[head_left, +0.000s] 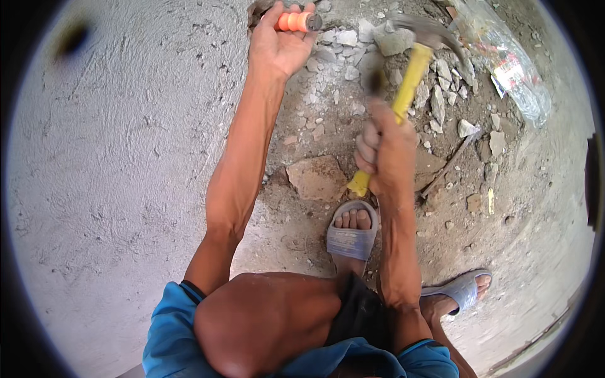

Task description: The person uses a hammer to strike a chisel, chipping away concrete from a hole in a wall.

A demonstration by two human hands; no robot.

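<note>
At 9 o'clock, the concrete looks mostly whole; its edge nr 12 is ragged. Your L hand, abt 12, is wrapped round the orange grip, prob. a chisel's; can't see a tip. Rubble lies 12 to 2, so some chipping's prob. done; can't tell how much is left, as that hand hides the spot. Your R hand, nr centre twd 2, is clenched on the hammer, head at 1, blurred, apart from the grip. Bag farther out, 2.
</note>
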